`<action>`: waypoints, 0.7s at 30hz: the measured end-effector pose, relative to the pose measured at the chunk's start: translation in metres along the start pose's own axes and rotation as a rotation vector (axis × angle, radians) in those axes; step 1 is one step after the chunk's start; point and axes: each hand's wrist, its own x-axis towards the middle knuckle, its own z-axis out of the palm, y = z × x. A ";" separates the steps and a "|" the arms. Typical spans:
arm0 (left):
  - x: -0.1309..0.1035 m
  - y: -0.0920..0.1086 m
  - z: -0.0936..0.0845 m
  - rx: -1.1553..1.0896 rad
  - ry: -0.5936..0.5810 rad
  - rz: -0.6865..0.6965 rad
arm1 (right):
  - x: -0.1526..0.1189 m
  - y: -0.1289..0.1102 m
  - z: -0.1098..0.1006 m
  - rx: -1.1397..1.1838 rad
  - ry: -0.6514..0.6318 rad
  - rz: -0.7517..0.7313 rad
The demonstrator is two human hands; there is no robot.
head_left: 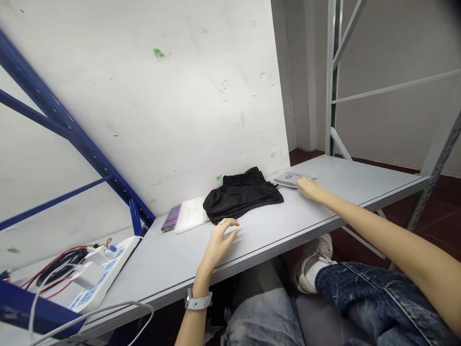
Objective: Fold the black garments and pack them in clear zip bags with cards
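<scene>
My left hand [220, 241] is over the front part of the grey tabletop, thumb and fingers apart, holding nothing. Just behind its fingertips lies a black cloth garment [239, 194], loosely folded with some creases. To the right of the garment, my right hand [311, 189] has its fingers closed at the near right edge of a flat, pale grey plastic bag [288, 179] with dark print. The fingertips are partly hidden. A folded white item [192, 215] rests left of the garment, touching or close to its edge.
A purple item [172, 218], blurred out, lies beside the white one. At the left stands a white power strip [108, 274] with plugs and tangled cables [61, 269]. A white wall [201, 96] rises behind the table [151, 262]; blue metal braces [72, 129] slant at the left.
</scene>
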 end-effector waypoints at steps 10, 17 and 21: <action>-0.002 0.018 -0.018 0.102 0.158 0.050 | 0.032 -0.083 -0.066 0.305 0.325 0.174; -0.003 0.032 -0.019 0.432 0.532 0.184 | -0.012 -0.181 -0.080 0.584 0.421 -0.391; -0.006 0.028 -0.002 0.712 0.686 0.273 | -0.037 -0.200 -0.071 0.551 0.325 -0.580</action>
